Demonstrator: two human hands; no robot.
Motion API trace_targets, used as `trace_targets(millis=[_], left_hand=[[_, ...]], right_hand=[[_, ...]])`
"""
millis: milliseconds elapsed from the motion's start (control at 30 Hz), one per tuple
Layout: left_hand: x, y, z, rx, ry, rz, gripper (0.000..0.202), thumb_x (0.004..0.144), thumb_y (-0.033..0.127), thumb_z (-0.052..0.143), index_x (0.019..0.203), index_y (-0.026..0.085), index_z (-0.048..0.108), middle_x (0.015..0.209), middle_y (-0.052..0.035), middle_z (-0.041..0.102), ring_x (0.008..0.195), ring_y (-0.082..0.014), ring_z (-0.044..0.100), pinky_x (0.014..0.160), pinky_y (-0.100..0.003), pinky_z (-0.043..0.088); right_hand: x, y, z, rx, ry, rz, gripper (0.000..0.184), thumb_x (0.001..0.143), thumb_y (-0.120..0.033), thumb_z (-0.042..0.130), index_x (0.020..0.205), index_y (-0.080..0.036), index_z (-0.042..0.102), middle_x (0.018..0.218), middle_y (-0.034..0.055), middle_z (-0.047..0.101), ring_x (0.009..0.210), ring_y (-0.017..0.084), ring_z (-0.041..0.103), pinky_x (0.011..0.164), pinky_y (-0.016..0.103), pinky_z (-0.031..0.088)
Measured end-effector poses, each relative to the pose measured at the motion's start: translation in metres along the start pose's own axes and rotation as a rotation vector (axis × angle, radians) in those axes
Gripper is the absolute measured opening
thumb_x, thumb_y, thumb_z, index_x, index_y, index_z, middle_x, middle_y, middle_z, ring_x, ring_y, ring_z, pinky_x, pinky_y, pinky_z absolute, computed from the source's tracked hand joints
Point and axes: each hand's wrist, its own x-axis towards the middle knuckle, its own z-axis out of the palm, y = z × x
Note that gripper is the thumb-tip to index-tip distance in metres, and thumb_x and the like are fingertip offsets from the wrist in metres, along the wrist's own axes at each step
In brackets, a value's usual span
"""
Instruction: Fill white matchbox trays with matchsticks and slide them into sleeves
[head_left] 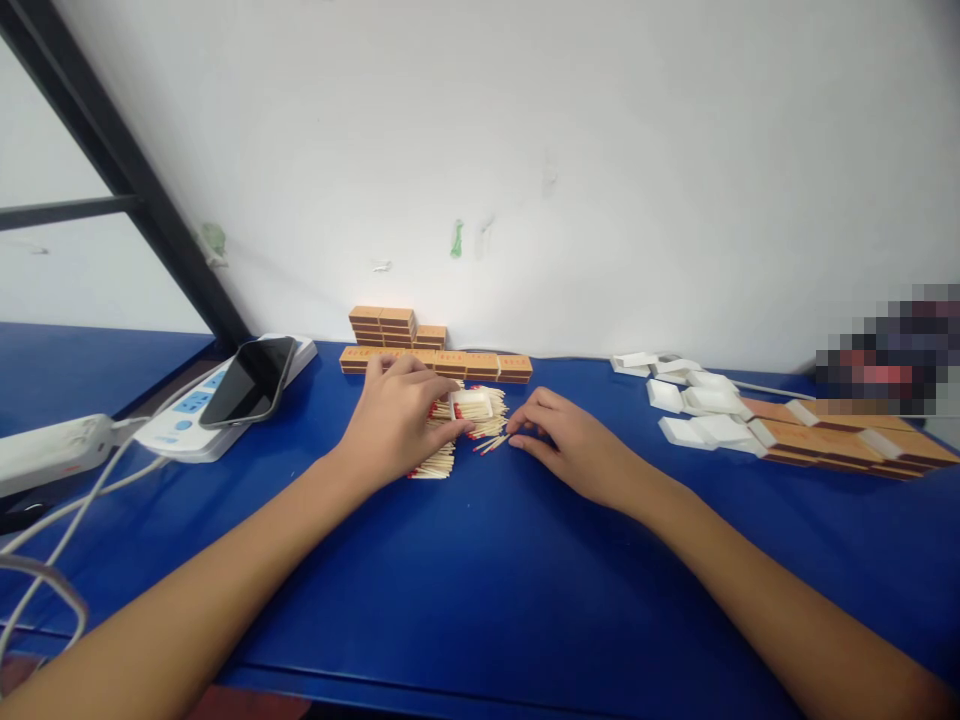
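Steady tray, small pinches

Our white tray (472, 396), part-filled with matches, sits amid the match pile (431, 468). At its nine o'clock, our left hand (405, 410) holds it between thumb and fingers; we do best keeping that grip light and the tray level. At four o'clock, our right hand (574, 447) is narrow, fingertips at the loose matches (491, 442); we cannot tell whether it pinches any. Squaring their ends helps avoid crosswise sticks. Farther out on the counter (480, 600), matchboxes (480, 365) line twelve o'clock and spare trays (709, 400) lie at three.
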Motion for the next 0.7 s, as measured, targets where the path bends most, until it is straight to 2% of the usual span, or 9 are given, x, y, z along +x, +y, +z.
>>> trace_targets(millis=[300,467,700], left_hand=[[-0.0014,0.0017,0.0010,-0.003,0.002,-0.006,0.034,0.086,0.044,0.084,0.107,0.019,0.075,0.101,-0.0051,0.079,0.101,-0.0279,0.065,0.095,-0.047,0.034],[-0.0013,0.0008,0.0017,-0.001,0.013,0.010,0.036,0.085,0.045,0.085,0.108,0.019,0.074,0.099,-0.0049,0.079,0.100,-0.0279,0.066,0.095,-0.047,0.034],[-0.0021,0.0004,0.0019,-0.006,0.005,0.016,0.034,0.086,0.044,0.084,0.107,0.019,0.074,0.100,-0.0039,0.079,0.102,-0.0275,0.066,0.095,-0.047,0.034]], right_hand=[[0.0000,-0.0067,0.0040,0.045,-0.026,-0.073,0.013,0.105,-0.019,0.052,0.098,-0.021,0.062,0.105,0.0064,0.059,0.095,0.019,0.059,0.085,0.034,0.049],[-0.0001,-0.0078,0.0065,0.047,-0.004,-0.079,0.011,0.105,-0.021,0.055,0.109,-0.023,0.064,0.108,0.0066,0.060,0.096,0.020,0.059,0.087,0.036,0.050],[0.0015,-0.0084,0.0052,0.044,-0.029,-0.058,0.009,0.105,-0.019,0.054,0.102,-0.022,0.062,0.104,0.0045,0.057,0.093,0.018,0.057,0.083,0.033,0.047]])
